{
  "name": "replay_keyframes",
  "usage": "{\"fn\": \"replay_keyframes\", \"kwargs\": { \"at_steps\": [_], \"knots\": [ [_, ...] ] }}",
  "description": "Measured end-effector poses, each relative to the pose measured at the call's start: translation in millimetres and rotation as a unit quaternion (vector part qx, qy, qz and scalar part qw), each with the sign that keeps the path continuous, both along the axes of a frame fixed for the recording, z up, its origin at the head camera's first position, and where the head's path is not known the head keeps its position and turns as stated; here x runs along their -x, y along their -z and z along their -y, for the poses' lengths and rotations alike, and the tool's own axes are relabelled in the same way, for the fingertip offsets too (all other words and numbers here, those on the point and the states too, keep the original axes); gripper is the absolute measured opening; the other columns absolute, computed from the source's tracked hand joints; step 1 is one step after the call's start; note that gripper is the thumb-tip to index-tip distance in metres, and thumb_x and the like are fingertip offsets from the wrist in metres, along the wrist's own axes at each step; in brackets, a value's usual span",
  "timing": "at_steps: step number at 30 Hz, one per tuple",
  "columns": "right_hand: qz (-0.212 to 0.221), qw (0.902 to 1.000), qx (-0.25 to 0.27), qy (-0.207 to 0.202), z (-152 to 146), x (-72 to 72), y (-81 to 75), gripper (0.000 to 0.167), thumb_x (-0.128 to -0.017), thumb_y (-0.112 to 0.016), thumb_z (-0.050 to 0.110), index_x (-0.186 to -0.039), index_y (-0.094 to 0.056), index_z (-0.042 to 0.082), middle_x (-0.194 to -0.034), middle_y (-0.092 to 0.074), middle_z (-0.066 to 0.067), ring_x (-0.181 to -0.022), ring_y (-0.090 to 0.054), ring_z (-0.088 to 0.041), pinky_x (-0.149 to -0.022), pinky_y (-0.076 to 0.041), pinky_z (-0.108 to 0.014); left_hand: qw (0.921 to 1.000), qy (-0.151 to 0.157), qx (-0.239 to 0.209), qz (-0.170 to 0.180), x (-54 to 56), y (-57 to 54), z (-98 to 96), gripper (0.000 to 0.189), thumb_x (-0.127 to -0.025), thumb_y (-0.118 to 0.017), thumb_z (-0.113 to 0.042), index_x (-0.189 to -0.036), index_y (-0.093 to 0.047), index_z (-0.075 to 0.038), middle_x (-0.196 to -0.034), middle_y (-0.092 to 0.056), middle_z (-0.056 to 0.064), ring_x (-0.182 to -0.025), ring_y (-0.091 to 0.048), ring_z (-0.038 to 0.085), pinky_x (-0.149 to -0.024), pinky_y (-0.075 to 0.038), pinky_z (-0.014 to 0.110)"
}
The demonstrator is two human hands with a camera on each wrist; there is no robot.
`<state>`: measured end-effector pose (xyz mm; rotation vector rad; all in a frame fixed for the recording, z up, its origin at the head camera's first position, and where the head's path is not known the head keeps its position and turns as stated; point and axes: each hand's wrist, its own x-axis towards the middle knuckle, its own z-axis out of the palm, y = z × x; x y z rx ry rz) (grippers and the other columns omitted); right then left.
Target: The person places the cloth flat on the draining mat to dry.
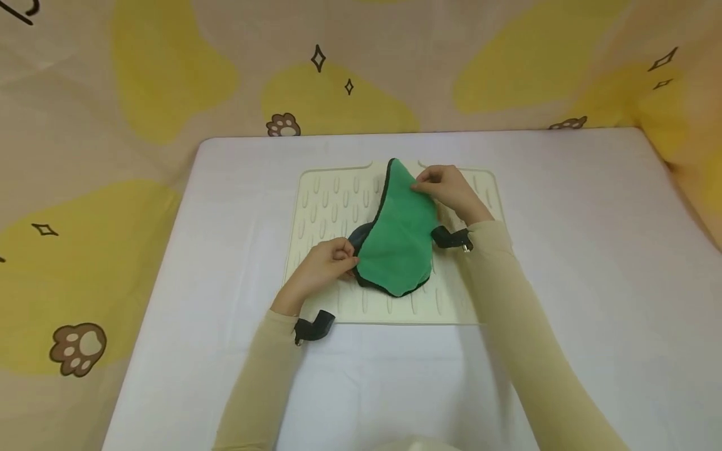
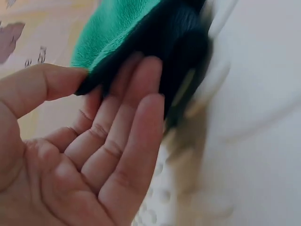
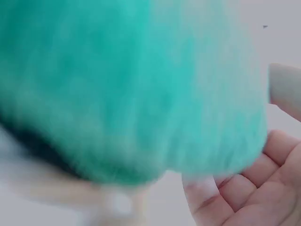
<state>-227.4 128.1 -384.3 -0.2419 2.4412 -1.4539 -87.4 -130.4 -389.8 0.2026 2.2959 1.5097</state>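
A green cloth (image 1: pixel 397 241) with a dark edging is held up over the cream mat, its narrow end pointing away. My left hand (image 1: pixel 321 263) pinches its left edge between thumb and fingers. On the opposite side, my right hand (image 1: pixel 451 191) pinches the upper right edge. The left wrist view shows the cloth's dark underside (image 2: pixel 150 61) lying against the fingers, with the thumb on the rim. Blurred green fabric (image 3: pixel 131 84) fills most of the right wrist view, hiding part of the right hand's fingers (image 3: pixel 254 183).
Under the cloth lies a cream mat (image 1: pixel 324 216) with raised oval ridges, on a white table (image 1: pixel 237 250). A patterned yellow and beige curtain (image 1: pixel 361 37) hangs behind the table's far edge. Black camera mounts (image 1: pixel 316 326) sit at both wrists.
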Motion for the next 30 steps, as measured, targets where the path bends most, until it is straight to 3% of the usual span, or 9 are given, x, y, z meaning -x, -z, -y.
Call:
{"fn": "replay_keyframes", "kwargs": {
  "at_steps": [6,13,19,25,30],
  "knots": [
    [0.021,0.9974,0.053,0.044,-28,-23.4,10.0,0.021,-0.087,-0.069,0.02,-0.094,-0.062,0.002,-0.081,-0.06,0.002,-0.08,-0.049,-0.015,-0.07,-0.041,-0.028,0.9984,-0.053,-0.018,0.003,4.9,-1.5,14.2,0.01,-0.095,-0.053,-0.01,-0.097,-0.05,-0.001,-0.076,-0.067,0.011,-0.072,-0.068,0.027,-0.083,-0.048,0.037],
    [0.047,0.9895,0.11,0.081,-45,-56.5,17.3,0.018,-0.085,-0.07,0.017,-0.089,-0.061,0.002,-0.082,-0.062,0.002,-0.083,-0.054,-0.015,-0.073,-0.044,-0.026,0.9895,-0.139,-0.035,-0.012,10.0,-3.9,24.7,0.014,-0.095,-0.051,-0.014,-0.1,-0.052,-0.001,-0.083,-0.068,0.01,-0.064,-0.061,0.021,-0.067,-0.05,0.032],
    [0.06,0.9842,0.147,0.078,-49,-79.8,11.8,0.017,-0.086,-0.069,0.015,-0.088,-0.058,0.002,-0.074,-0.063,0.005,-0.073,-0.06,-0.013,-0.076,-0.047,-0.028,0.9867,-0.151,-0.024,-0.054,17.5,-8.8,26.8,0.017,-0.097,-0.052,-0.013,-0.1,-0.054,0.003,-0.077,-0.062,0.003,-0.063,-0.051,0.01,-0.057,-0.046,0.023],
    [0.054,0.9763,0.188,0.092,-48,-97.0,2.0,0.015,-0.086,-0.069,0.009,-0.083,-0.056,0.001,-0.072,-0.062,0.005,-0.073,-0.058,-0.012,-0.073,-0.05,-0.028,0.9799,-0.158,0.02,-0.121,31.1,-19.6,25.3,0.018,-0.096,-0.054,-0.016,-0.099,-0.057,0.002,-0.081,-0.065,0.011,-0.065,-0.051,0.012,-0.059,-0.038,0.022],
    [0.064,0.9872,0.129,0.069,-49,-97.7,4.2,0.017,-0.088,-0.068,0.017,-0.089,-0.059,0.003,-0.077,-0.063,0.007,-0.076,-0.061,-0.015,-0.077,-0.047,-0.029,0.9779,-0.158,0.054,-0.125,37.4,-13.4,26.3,0.019,-0.095,-0.057,-0.018,-0.098,-0.06,0.001,-0.081,-0.068,0.011,-0.069,-0.055,0.011,-0.063,-0.04,0.022]
  ]
}}
